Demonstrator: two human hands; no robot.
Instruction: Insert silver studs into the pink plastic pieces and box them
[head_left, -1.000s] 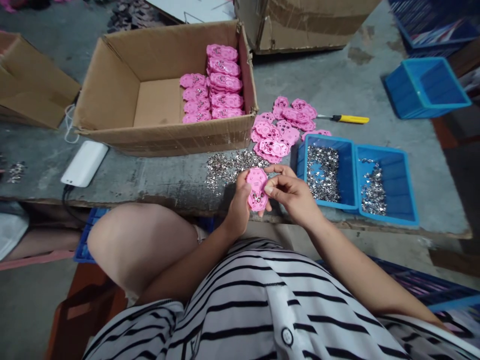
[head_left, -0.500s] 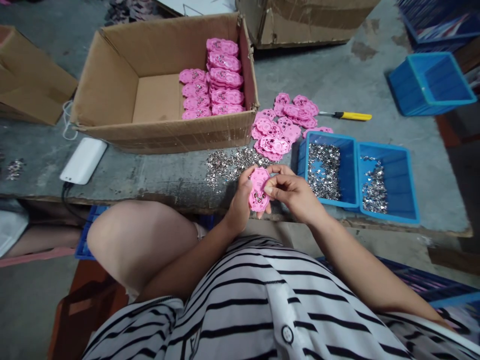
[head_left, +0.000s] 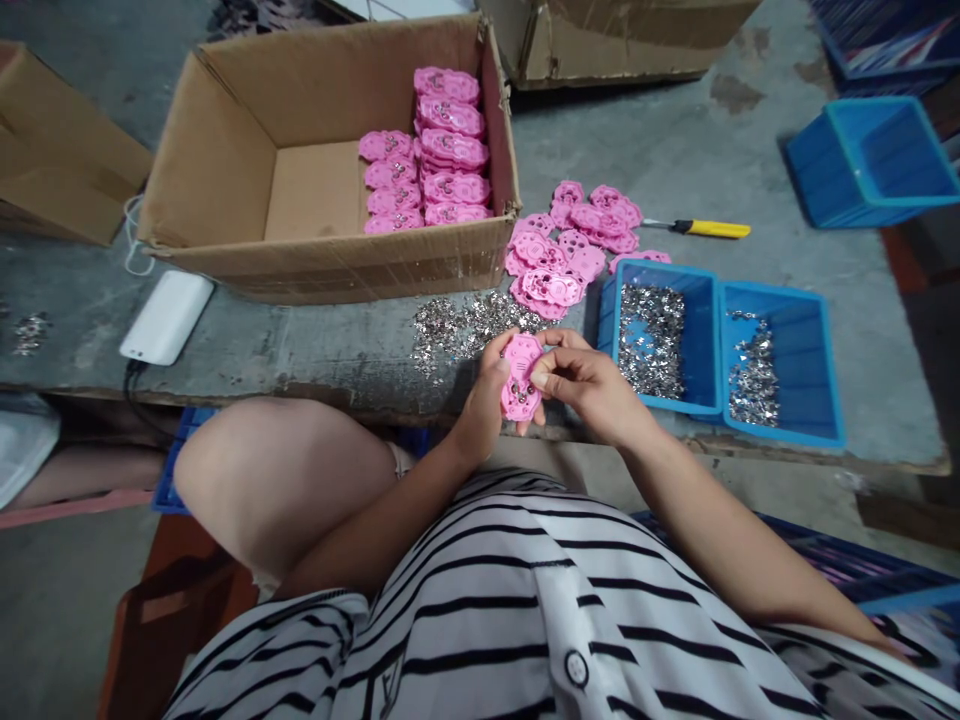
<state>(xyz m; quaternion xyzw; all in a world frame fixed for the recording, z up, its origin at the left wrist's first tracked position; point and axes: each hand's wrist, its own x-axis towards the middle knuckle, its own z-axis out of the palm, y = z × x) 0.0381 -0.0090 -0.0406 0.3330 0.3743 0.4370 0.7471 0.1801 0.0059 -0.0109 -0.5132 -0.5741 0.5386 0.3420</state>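
Observation:
My left hand [head_left: 484, 395] is wrapped round a pink plastic piece [head_left: 523, 362] with holes and small metal parts near its lower end. Thumb and index finger of my right hand [head_left: 581, 385] are pinched together at the piece's right edge; whatever lies between those fingertips is too small or hidden to make out. Just beyond my hands, a spread of small shiny metal parts [head_left: 457, 335] lies on the table. Behind that spread is a loose heap of more pink plastic pieces [head_left: 551, 262].
A cardboard box [head_left: 300, 270] holds stacked pink pieces on its right side. Two blue bins [head_left: 814, 360] with metal parts stand to the right. Further off are a yellow-handled tool [head_left: 716, 229] and another blue bin [head_left: 855, 190]. A white power bank-like device [head_left: 166, 318] lies left.
The view has shifted slightly. Both hands keep nearly the same pose on the pink piece, with the right fingertips still at its right edge.

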